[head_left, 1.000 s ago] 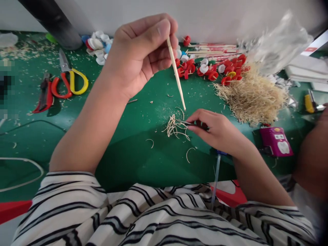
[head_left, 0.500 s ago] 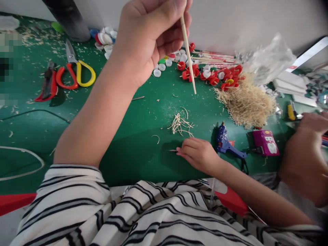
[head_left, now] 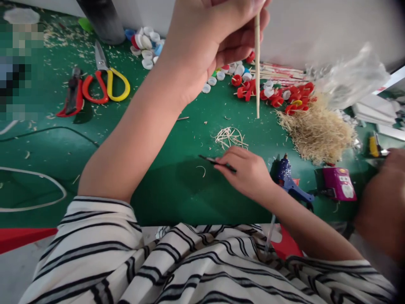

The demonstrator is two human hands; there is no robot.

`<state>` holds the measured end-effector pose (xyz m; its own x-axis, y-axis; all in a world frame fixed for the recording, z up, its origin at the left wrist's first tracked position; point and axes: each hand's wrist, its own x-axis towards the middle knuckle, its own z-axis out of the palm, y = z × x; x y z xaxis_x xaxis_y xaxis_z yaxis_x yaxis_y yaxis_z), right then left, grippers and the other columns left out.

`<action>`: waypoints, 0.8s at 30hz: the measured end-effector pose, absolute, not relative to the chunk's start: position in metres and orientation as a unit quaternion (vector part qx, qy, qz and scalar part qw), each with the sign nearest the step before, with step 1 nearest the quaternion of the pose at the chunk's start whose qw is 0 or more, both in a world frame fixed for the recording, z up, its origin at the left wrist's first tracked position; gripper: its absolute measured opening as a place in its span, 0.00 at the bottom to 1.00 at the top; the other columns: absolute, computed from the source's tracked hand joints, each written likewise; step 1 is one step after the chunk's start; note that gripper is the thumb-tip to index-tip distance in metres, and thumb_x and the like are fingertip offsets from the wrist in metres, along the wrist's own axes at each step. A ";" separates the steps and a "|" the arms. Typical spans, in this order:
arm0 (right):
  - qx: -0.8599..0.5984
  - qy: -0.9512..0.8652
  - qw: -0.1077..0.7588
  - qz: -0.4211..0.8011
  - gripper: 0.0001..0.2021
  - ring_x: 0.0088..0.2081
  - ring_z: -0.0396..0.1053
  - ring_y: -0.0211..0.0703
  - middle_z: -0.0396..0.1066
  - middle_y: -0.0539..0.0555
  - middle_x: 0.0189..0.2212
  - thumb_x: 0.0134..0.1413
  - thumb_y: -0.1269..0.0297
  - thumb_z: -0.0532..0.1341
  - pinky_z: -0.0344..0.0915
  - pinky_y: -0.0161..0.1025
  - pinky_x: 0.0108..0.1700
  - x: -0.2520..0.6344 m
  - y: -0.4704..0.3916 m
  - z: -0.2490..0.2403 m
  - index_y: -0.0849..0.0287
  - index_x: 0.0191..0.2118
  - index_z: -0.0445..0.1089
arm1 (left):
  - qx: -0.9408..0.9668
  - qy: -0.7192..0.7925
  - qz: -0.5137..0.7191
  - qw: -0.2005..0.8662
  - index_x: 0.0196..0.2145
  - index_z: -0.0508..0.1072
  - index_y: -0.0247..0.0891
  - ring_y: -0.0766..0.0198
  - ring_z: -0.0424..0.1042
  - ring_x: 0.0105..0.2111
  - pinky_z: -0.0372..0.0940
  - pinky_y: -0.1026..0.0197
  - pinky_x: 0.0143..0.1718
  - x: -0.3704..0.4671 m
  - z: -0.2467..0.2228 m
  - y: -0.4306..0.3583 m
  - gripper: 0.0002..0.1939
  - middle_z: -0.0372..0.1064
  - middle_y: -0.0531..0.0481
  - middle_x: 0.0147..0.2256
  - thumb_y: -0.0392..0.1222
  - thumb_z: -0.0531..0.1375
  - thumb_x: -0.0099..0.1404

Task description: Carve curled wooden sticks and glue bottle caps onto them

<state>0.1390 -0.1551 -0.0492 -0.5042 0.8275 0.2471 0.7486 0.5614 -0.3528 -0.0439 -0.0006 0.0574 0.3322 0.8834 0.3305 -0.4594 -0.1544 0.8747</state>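
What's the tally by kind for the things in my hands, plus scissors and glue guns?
Wooden stick, in the left hand: 1
Thin dark tool, in the right hand: 1
Scissors: 1 pair
Blue glue gun: 1
Total: 4

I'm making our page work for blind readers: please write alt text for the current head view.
A left hand holds a thin wooden stick upright above a green table, while the right hand grips a slim dark tool near loose pale shavings. Scissors, plastic caps, a blue glue gun and a straw-coloured heap lie around.
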 end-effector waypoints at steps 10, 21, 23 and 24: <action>-0.543 -0.825 0.105 0.119 0.06 0.36 0.73 0.44 0.80 0.57 0.42 0.72 0.64 0.64 0.56 0.41 0.35 0.137 -0.137 -0.059 0.57 0.40 0.77 | 0.517 0.182 0.525 0.651 0.39 0.78 0.30 0.78 0.79 0.30 0.76 0.74 0.34 -0.044 0.057 -0.007 0.14 0.78 0.60 0.29 0.31 0.57 0.83; -0.461 -0.530 0.353 0.618 0.15 0.19 0.52 0.30 0.59 0.40 0.28 0.66 0.62 0.70 0.48 0.34 0.19 0.079 -0.072 -0.033 0.51 0.49 0.63 | 0.553 0.169 0.504 0.642 0.41 0.85 0.31 0.57 0.88 0.50 0.81 0.74 0.37 -0.039 0.060 -0.017 0.15 0.81 0.63 0.31 0.32 0.58 0.82; -0.385 -0.504 0.348 0.690 0.21 0.19 0.46 0.29 0.55 0.37 0.24 0.59 0.60 0.76 0.43 0.32 0.18 0.061 -0.058 -0.035 0.51 0.45 0.62 | 0.555 0.203 0.504 0.631 0.47 0.85 0.30 0.50 0.85 0.55 0.79 0.76 0.35 -0.038 0.066 -0.022 0.15 0.80 0.64 0.30 0.34 0.57 0.81; -0.354 -0.496 0.333 0.720 0.21 0.19 0.44 0.28 0.54 0.36 0.22 0.57 0.61 0.77 0.42 0.31 0.17 0.053 -0.052 -0.036 0.51 0.43 0.62 | 0.553 0.226 0.489 0.635 0.54 0.83 0.28 0.47 0.82 0.59 0.79 0.76 0.37 -0.038 0.070 -0.024 0.16 0.81 0.64 0.32 0.34 0.56 0.80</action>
